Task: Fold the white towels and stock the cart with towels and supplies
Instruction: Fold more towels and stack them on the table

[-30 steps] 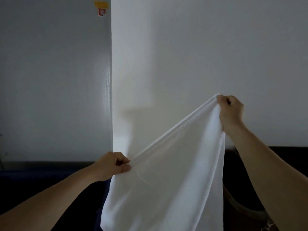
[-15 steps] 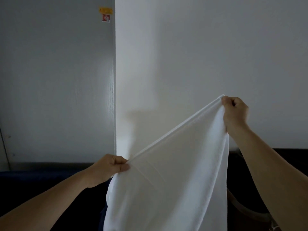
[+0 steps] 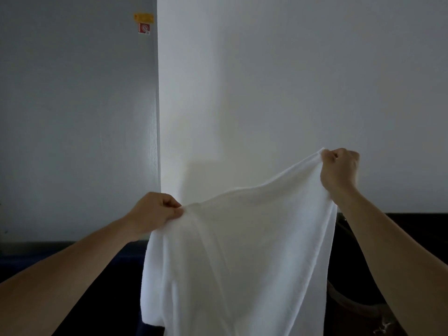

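- Currently the towel (image 3: 242,251) is pinched along its top edge — left hand (image 3: 155,212) lower, right hand (image 3: 339,168) higher, well apart.
- Its length hangs below, seemingly unfolded.

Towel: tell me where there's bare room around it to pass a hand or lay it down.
Open air lies above the top edge of the towel, between the left hand and right hand, in front of the wall. Below is crowded: the cloth hangs between both forearms. The dark strips beside it are too dim to judge as a laying place.
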A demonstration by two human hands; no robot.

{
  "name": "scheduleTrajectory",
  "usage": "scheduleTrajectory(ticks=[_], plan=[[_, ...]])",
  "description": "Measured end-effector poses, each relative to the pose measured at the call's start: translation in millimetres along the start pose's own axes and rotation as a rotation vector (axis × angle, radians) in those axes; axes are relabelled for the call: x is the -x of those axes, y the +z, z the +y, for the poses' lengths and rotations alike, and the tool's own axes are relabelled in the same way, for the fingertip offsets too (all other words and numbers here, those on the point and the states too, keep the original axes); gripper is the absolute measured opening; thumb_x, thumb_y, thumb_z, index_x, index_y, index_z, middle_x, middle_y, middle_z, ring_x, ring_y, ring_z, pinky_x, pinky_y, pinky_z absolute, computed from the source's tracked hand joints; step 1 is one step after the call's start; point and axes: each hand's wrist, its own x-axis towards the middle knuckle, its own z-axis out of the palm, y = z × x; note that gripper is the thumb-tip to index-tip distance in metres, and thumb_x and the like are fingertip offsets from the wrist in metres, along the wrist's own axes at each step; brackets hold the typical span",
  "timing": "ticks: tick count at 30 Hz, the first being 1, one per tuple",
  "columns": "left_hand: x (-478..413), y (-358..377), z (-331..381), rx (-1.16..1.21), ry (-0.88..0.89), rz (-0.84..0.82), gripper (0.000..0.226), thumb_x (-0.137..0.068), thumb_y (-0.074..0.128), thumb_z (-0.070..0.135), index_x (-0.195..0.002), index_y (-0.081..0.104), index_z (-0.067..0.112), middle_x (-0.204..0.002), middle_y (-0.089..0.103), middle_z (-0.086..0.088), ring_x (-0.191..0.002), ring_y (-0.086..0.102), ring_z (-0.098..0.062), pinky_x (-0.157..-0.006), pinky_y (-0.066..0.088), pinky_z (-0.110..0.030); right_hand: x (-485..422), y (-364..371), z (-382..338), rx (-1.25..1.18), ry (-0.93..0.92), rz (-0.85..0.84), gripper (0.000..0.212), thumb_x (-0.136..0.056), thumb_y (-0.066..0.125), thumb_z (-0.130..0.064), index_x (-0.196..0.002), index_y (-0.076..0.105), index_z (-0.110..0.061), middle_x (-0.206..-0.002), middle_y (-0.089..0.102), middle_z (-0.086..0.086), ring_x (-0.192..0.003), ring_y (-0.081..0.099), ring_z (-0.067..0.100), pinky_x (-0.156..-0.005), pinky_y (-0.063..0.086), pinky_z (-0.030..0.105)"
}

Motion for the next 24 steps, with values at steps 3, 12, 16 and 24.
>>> scheduleTrajectory(ticks=[3, 12, 16, 24], plan=[[-2.5, 12.8, 27.8, 0.044, -0.005, -0.013, 0.005, -0.081, 0.080, 0.018, -0.077, 0.078, 0.018, -0.076, 0.075, 0.001, -0.076, 0.071, -0.018, -0.068, 0.057, -0.030, 23.3, 4.3, -8.5, 0.008, -0.142, -0.055, 0.039, -0.096, 0.045, -0.027, -0.071, 0.054, 0.002, -0.082, 0.049, 0.010, -0.076, 0.050, 0.025, -0.066, 0.036, 0.040], [4.1, 65.8, 90.1, -0.042, 0.207, -0.112, 0.005, -0.081, 0.074, 0.017, -0.080, 0.076, 0.013, -0.080, 0.074, 0.000, -0.075, 0.068, -0.013, -0.068, 0.054, -0.025, 138.7, 49.8, -36.0, -0.268, -0.074, -0.705, 0.025, -0.099, 0.050, -0.025, -0.076, 0.049, -0.016, -0.079, 0.052, -0.007, -0.074, 0.048, 0.009, -0.075, 0.041, 0.031], [9.3, 69.0, 77.7, 0.060, 0.197, -0.173, 0.011, -0.084, 0.077, 0.026, -0.083, 0.074, 0.015, -0.084, 0.075, -0.001, -0.073, 0.065, -0.009, -0.069, 0.054, -0.025, 138.4, 48.0, -33.9, -0.012, -0.275, -0.622, 0.023, -0.103, 0.042, -0.028, -0.088, 0.045, -0.013, -0.083, 0.060, 0.007, -0.081, 0.056, 0.029, -0.076, 0.043, 0.039], [9.1, 52.3, 37.4, 0.143, 0.171, -0.251, 0.016, -0.095, 0.065, 0.031, -0.097, 0.068, 0.015, -0.091, 0.074, -0.008, -0.077, 0.067, -0.016, -0.081, 0.056, -0.040, 69.9, 42.9, -52.9, 0.117, -0.433, -0.226, 0.024, -0.104, 0.038, -0.030, -0.088, 0.038, -0.013, -0.077, 0.059, 0.014, -0.082, 0.059, 0.043, -0.070, 0.038, 0.041]])
